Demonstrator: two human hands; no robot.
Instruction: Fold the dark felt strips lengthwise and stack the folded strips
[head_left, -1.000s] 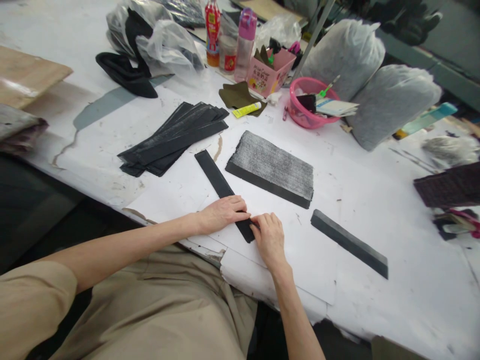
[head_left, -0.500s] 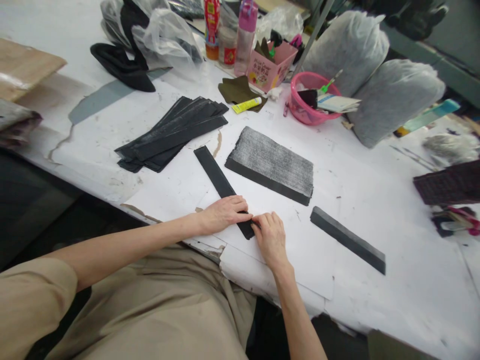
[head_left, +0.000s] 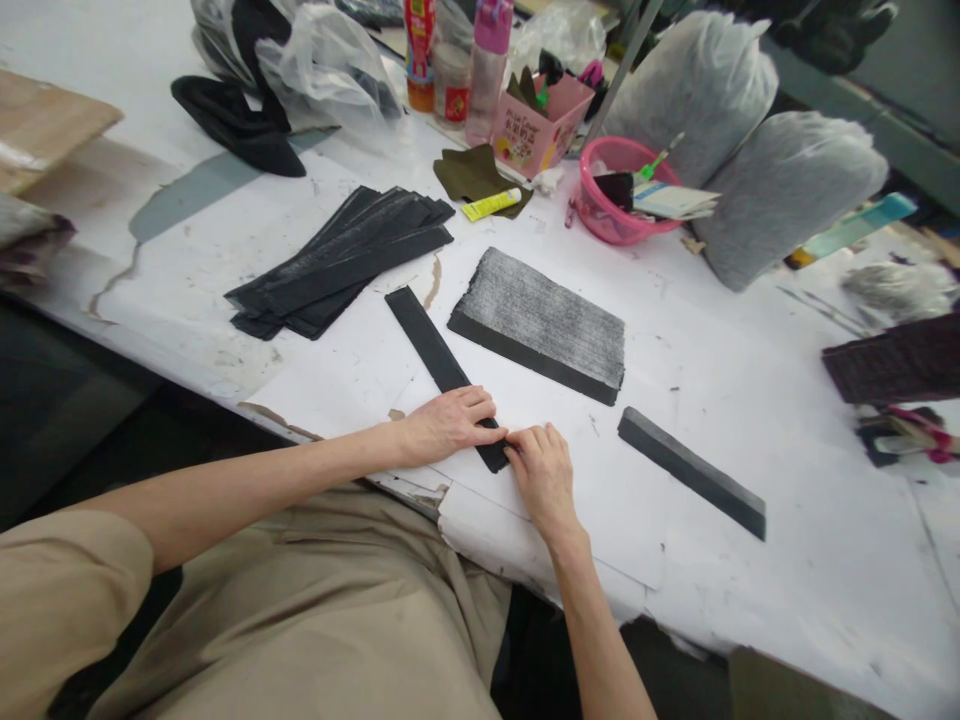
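A narrow black strip [head_left: 426,335] lies slantwise on the white table in front of me. Across its nearer part is my left hand [head_left: 450,420], fingers bent over the strip and thumb reaching to its right edge. My right hand [head_left: 541,465] pinches that same edge close to the near end, its thumb and fingertips almost meeting my left thumb. What exactly sits between the fingertips is partly hidden. Beyond the strip lies a thick stack of grey-topped pieces [head_left: 544,315] with dark sides. A pile of black strips [head_left: 352,255] is fanned out to the left.
To the right lies a long, narrow dark stack [head_left: 694,475]. Farther back are a yellow tube [head_left: 491,205], a pink basin [head_left: 615,225], a pink box [head_left: 536,130], bottles and full plastic bags [head_left: 799,190]. The table's torn paper edge [head_left: 480,530] runs close to my body.
Both hands stay at the near end of the strip, with only a slight shift of the right fingers. The whole view has moved a little.
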